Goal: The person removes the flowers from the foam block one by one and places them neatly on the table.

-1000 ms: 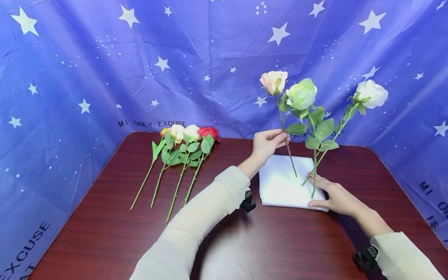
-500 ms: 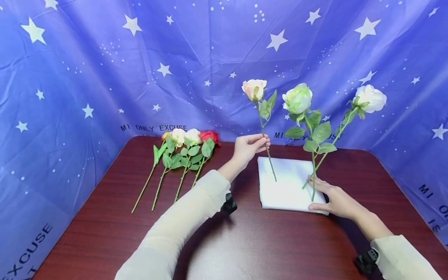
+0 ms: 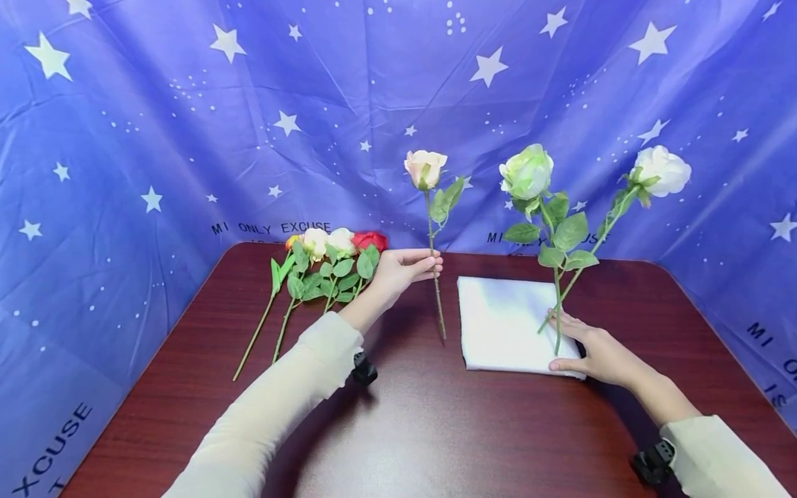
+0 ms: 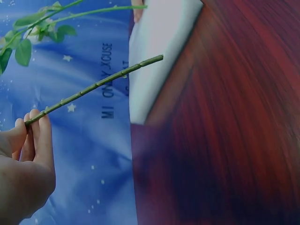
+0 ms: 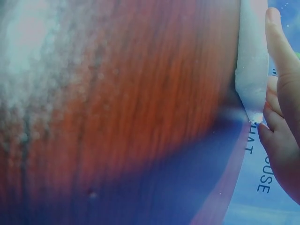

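My left hand (image 3: 405, 273) pinches the stem of a pale pink artificial rose (image 3: 426, 170) and holds it upright in the air, left of a white block (image 3: 504, 325). In the left wrist view the bare stem (image 4: 101, 83) slants out from the fingertips. A green-white rose (image 3: 526, 173) and a white rose (image 3: 663, 171) stand over the block's right part, their stems crossing low down and ending at its top. My right hand (image 3: 607, 354) rests on the block's right edge with thumb and fingers spread around the stem bottoms.
Several flowers lie side by side on the dark red wooden table (image 3: 398, 429) at left, among them a red rose (image 3: 370, 241) and a white rose (image 3: 341, 242). A blue star-patterned curtain (image 3: 349, 90) hangs behind the table and along both sides.
My left hand has carried the pale pink rose leftward and down, from above the white block to beside it. My right hand stays on the block.
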### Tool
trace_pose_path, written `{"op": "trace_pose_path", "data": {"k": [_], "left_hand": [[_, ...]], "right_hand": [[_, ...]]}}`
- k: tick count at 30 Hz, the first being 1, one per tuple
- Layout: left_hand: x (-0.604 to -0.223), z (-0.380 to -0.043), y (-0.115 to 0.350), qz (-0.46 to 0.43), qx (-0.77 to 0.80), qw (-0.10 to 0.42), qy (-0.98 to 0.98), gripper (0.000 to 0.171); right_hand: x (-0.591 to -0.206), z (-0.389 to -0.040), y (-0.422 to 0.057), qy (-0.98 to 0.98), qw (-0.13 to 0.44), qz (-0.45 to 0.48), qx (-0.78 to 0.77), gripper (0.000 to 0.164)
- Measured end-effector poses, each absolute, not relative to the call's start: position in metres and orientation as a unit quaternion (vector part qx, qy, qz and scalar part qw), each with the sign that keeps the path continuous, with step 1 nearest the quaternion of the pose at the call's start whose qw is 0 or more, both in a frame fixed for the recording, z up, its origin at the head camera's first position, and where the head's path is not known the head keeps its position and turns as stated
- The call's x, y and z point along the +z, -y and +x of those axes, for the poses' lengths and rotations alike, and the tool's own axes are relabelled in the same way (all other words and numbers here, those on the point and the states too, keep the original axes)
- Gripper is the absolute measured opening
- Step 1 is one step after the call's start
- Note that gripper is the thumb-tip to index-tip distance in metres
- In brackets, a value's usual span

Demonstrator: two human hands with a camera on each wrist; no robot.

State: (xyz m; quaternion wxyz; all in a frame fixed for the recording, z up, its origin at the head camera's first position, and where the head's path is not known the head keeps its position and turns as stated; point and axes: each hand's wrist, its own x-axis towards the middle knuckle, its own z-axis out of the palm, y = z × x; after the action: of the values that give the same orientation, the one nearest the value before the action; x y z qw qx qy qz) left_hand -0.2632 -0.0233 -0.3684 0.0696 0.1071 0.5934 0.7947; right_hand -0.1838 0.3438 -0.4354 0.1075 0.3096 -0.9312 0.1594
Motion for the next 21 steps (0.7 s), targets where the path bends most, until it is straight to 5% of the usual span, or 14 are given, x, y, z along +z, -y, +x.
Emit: {"op": "trace_pose_path", "data": {"k": [21], "left_hand": [[-0.403,-0.248,0.08,-0.016,0.724,0.146,-0.674,0.032]], "right_hand": [[-0.434,-0.183,-0.344,0.938,0.099,0.296,0.154,0.08]]}}
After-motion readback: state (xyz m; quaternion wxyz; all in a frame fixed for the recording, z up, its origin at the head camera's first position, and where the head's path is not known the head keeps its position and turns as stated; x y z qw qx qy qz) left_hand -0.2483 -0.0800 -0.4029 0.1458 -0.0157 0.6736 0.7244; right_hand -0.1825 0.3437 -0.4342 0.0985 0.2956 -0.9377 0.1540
